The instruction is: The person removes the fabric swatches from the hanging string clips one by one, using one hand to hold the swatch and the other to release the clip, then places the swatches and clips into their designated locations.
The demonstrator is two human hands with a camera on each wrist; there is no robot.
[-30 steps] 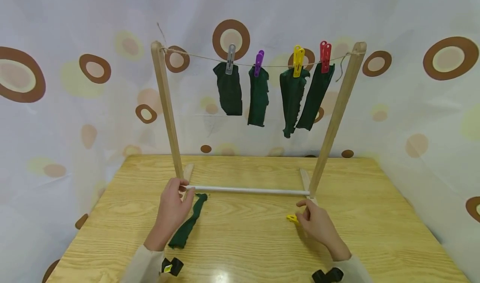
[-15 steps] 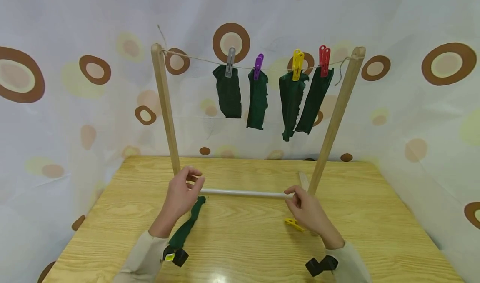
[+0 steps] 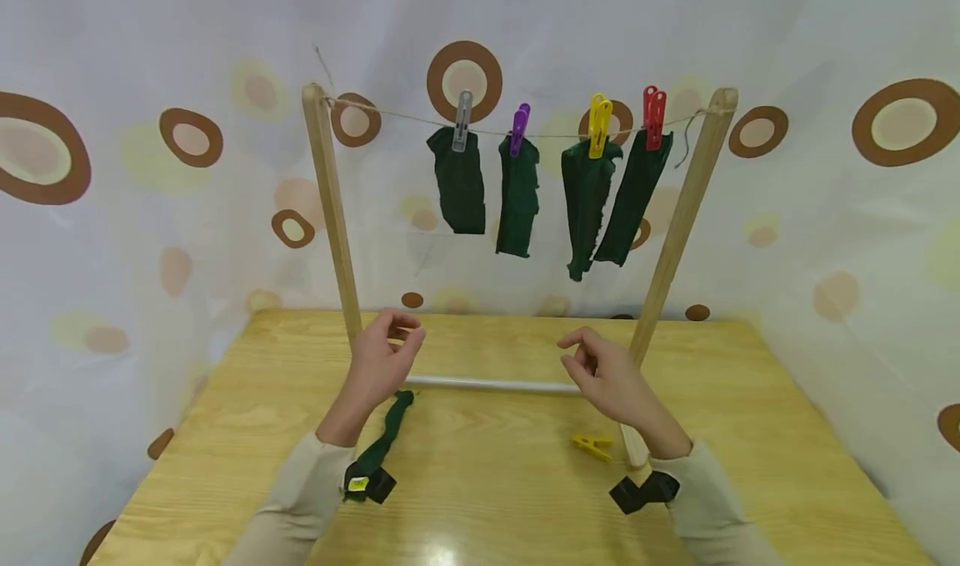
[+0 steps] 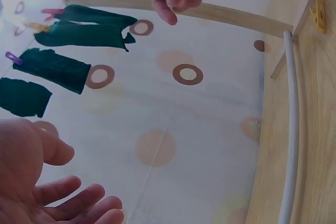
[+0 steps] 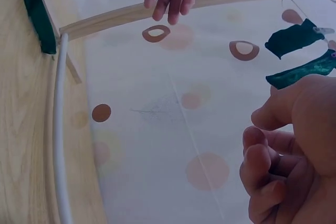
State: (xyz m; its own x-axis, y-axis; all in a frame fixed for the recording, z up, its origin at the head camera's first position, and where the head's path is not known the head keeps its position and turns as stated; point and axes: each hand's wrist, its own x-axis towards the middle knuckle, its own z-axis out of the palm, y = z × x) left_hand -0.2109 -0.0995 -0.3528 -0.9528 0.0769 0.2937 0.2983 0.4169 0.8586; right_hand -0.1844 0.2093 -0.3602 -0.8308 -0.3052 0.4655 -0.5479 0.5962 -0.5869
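My left hand hovers above the left end of the white rod, fingers loosely bent and holding nothing. Facing it, my right hand is raised before the rack's right post, also holding nothing; its curled fingers show in the right wrist view. Four-sided dark green cloth pieces hang from the string, pinned by a grey clothespin, a purple clothespin, a yellow clothespin and a red clothespin. Another green cloth strip lies below my left hand, partly hidden by the wrist.
A loose yellow clothespin lies on the wooden table near the right wooden foot. The left post stands behind my left hand. A patterned white backdrop closes off the back and sides.
Both hands have risen from near the rod's ends and drawn inward toward each other. The hanging cloths and the yellow clothespin on the table stay in place.
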